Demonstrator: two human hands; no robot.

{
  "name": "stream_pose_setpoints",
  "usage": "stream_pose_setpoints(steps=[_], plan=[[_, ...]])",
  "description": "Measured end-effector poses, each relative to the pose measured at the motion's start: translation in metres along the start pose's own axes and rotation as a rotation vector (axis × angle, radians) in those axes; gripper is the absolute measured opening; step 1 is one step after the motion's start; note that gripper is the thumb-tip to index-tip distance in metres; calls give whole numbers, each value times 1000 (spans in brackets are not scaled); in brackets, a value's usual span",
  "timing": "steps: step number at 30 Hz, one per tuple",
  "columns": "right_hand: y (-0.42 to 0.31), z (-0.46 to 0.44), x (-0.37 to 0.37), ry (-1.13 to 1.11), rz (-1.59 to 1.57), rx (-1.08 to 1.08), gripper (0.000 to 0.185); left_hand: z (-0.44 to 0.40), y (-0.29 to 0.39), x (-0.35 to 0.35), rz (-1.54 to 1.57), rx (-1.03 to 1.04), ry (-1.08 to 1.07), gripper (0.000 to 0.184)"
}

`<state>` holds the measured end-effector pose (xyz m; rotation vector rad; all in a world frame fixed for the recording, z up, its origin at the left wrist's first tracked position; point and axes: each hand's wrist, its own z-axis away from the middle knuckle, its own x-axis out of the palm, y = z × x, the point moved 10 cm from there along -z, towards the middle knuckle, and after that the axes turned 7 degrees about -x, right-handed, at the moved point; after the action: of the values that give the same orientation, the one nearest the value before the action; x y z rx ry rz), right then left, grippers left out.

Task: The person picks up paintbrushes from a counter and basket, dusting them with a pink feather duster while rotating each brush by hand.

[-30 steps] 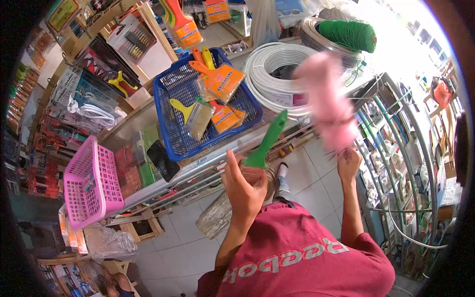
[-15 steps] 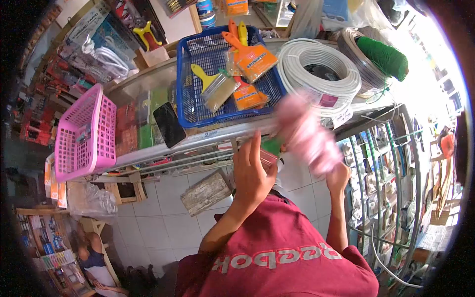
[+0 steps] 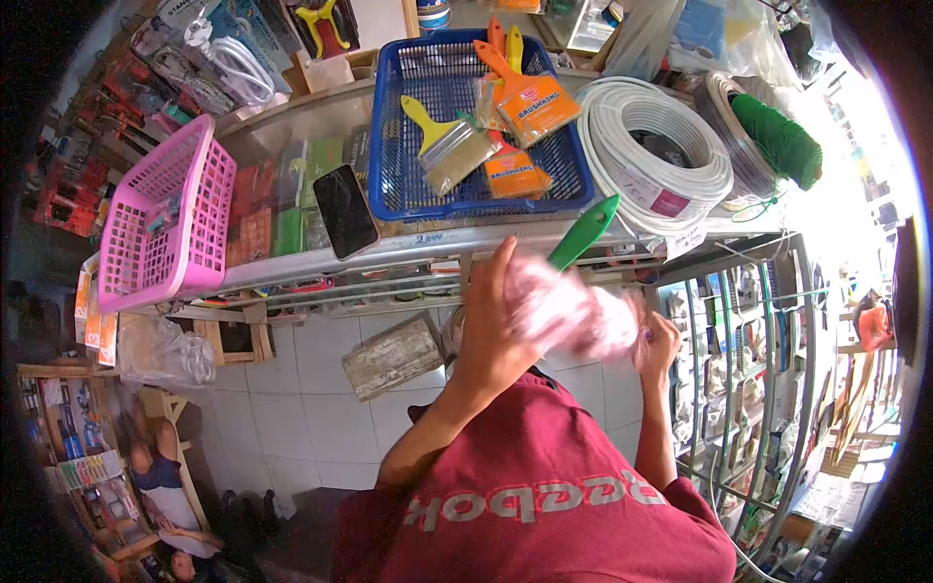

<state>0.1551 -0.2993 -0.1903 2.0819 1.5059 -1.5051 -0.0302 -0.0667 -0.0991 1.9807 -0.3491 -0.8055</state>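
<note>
Pink cloth (image 3: 573, 313), one green brush (image 3: 586, 233)

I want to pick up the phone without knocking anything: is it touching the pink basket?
Apart. The head view shows a strip of counter between the black phone and the pink basket.

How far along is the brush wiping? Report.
Done: perhaps the wrapped brushes lying in the blue basket, but nothing visible proves they were wiped. In hand: the left hand holds a green-handled brush, with the blurred pink cloth in the right hand against it. Left: seemingly this brush, which is not yet set down.
</note>
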Motion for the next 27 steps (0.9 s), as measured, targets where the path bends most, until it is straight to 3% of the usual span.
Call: stream_pose_setpoints(steps=[3, 4, 7, 8, 9, 11, 12, 15, 16, 17, 20, 21, 24, 25, 27], plan=[[50, 12, 2, 213, -225, 391, 18, -3, -5, 2, 104, -50, -46, 91], [33, 4, -13, 252, -108, 379, 16, -1, -6, 4, 90, -79, -77, 90], [-49, -24, -29, 248, -226, -273, 14, -1, 1, 8, 57, -21, -149, 87], [-1, -5, 1, 69, -48, -58, 24, -2, 2, 7, 75, 4, -135, 75], [15, -4, 5, 3, -30, 80, 13, -1, 3, 6, 97, 26, -118, 63], [42, 6, -1, 211, -75, 298, 11, -3, -2, 13, 205, -73, -198, 59], [40, 7, -6, 206, -89, 403, 26, -3, 0, 14, 220, -54, -210, 60], [-35, -17, -21, 289, -215, -167, 29, 2, -1, 20, 264, -15, -257, 63], [-20, -12, -7, 135, -14, -151, 27, 6, -8, 26, 295, -21, -264, 63], [21, 3, 10, -98, -28, 150, 28, 8, -12, 31, 329, -28, -273, 63], [36, 6, -14, 235, -81, 355, 29, 13, -22, 44, 503, -334, -527, 54], [28, 4, -14, 225, -88, 221, 24, 22, -28, 52, 600, -465, -622, 53], [16, 12, -11, 189, -100, -175, 9, 16, -17, 49, 612, -215, -470, 49], [13, 4, -6, -54, 54, 15, 8, 14, -15, 48, 608, -185, -449, 45], [68, 29, 2, 11, 33, 134, 12, 13, -16, 53, 625, -202, -486, 37]])
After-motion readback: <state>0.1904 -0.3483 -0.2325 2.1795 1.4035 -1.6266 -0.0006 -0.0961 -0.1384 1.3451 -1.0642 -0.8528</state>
